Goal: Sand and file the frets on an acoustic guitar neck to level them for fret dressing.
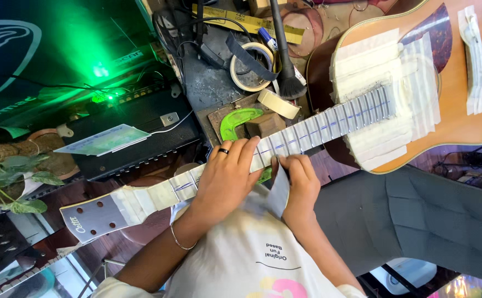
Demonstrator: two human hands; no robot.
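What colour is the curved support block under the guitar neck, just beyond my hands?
Bright green curved support block, seen clearly in the head view, just beyond the left hand.

- Left hand (227, 176) lies palm down across the guitar neck (307, 131), fingers (247, 150) spread and draped over its far edge, a dark ring on one of them.
- Left wrist, with a thin bracelet, sits on the near side of the neck, forearm angling back toward the body.
- Right hand (300, 181) is just beside the left, bodyward along the neck, fingers curled and pinching at its near edge.
- Both forearms converge on the neck.
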